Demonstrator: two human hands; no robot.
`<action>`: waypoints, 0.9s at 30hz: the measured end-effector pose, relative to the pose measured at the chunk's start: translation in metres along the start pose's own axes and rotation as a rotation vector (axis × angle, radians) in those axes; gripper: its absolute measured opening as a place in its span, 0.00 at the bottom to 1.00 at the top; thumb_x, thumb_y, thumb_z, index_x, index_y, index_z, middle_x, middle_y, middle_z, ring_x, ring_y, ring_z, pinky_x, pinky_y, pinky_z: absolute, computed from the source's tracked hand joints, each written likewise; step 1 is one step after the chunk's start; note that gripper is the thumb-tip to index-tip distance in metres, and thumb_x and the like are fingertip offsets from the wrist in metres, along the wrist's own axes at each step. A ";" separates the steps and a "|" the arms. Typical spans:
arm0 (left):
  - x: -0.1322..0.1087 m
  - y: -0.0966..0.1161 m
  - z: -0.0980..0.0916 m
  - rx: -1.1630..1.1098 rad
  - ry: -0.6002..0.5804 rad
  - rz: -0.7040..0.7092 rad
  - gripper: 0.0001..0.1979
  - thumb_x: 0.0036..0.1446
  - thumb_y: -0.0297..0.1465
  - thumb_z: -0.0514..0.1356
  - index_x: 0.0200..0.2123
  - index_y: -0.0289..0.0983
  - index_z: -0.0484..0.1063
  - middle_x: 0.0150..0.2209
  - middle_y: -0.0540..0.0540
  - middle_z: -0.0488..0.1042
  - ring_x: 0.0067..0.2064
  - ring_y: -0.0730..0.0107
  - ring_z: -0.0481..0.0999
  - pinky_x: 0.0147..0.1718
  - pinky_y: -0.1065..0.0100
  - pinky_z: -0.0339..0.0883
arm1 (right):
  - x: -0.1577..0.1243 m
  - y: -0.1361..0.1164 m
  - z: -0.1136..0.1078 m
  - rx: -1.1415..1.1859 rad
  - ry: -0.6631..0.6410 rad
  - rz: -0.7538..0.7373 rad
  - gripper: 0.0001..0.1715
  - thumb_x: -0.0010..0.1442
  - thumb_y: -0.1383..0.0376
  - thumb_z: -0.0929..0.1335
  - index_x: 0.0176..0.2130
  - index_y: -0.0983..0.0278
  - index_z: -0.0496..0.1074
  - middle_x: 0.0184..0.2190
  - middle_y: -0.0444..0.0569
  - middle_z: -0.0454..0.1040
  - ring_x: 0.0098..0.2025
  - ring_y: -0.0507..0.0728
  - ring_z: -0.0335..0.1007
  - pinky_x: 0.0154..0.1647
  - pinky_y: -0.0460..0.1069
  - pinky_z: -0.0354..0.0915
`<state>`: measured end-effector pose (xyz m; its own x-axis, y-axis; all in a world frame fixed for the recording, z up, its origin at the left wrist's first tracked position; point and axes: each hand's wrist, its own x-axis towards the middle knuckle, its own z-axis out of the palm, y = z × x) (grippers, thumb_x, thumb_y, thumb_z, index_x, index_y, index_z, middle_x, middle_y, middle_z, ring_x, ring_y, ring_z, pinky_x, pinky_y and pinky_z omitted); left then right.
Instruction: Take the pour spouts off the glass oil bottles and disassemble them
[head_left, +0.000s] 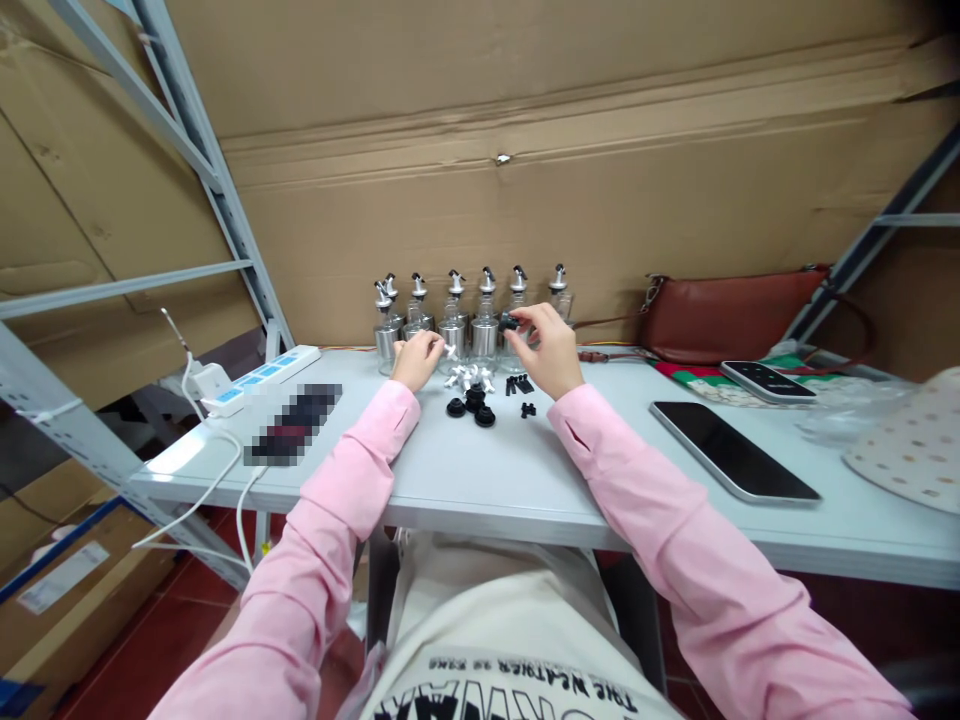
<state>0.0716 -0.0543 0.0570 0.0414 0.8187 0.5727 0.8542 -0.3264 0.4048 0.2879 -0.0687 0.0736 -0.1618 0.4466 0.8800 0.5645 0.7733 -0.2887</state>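
Observation:
My right hand (550, 348) pinches a small black ribbed stopper (508, 323) between thumb and fingers, in front of the bottles. In my left hand (418, 358), the closed fingertips hold a small white plastic piece (451, 351). Below the hands lies a pile of white plastic pieces (471, 377). Several black ribbed stoppers (484, 415) sit nearer to me, and small black caps (519, 385) lie right of the pile. Behind stands a row of glass bottles (484, 335) with metal-look bands and silver pour spouts (456, 282); my hands partly hide some of them.
On the left are a white power strip (262, 380) with a plugged-in charger (210, 382) and a pixelated dark object (294, 425). To the right lie a phone (735, 450), a smaller device (769, 382), a brown bag (731, 318) and a dotted cloth item (911, 445). Cardboard (570, 210) walls the back.

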 end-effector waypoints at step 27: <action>-0.003 -0.013 0.000 0.269 -0.456 -0.071 0.08 0.48 0.37 0.60 0.26 0.38 0.69 0.35 0.47 0.75 0.39 0.63 0.71 0.36 0.67 0.57 | -0.016 0.018 0.020 -0.186 -0.822 0.022 0.19 0.38 0.79 0.67 0.31 0.63 0.76 0.31 0.47 0.72 0.28 0.52 0.67 0.32 0.45 0.63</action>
<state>0.0607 -0.0531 0.0501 0.1488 0.9762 0.1580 0.9634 -0.1792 0.1996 0.2846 -0.0533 0.0470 -0.6462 0.7022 0.2988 0.6871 0.7058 -0.1724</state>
